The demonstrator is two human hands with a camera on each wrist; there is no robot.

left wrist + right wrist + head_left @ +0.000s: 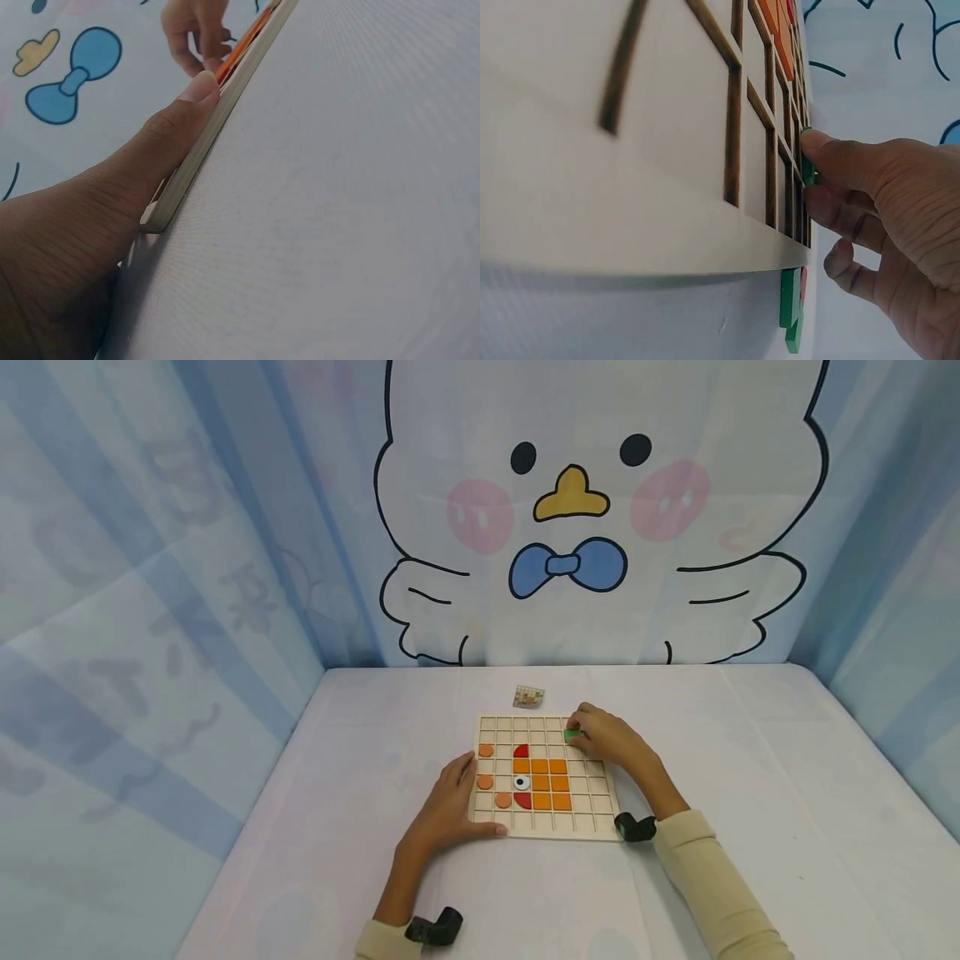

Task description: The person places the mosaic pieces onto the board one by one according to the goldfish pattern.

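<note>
A pale wooden grid board (592,827) lies on the table, with orange squares (540,782), red quarter-round pieces (522,801), peach discs (503,800) and a white eye piece (521,782) in its cells. My left hand (448,806) spans the board's near left corner, its thumb along the front edge and its fingers at the left side. Near the far right corner, my right hand (609,737) pinches a small green piece (808,161) between thumb and fingers, against the grid. Whether the piece sits inside a cell I cannot tell.
Beyond the board lies a small picture card (528,697). In the right wrist view, green pieces (789,298) and a bit of red show past the board's edge; my right arm hides that spot from the head view. A printed curtain (570,618) stands behind the table.
</note>
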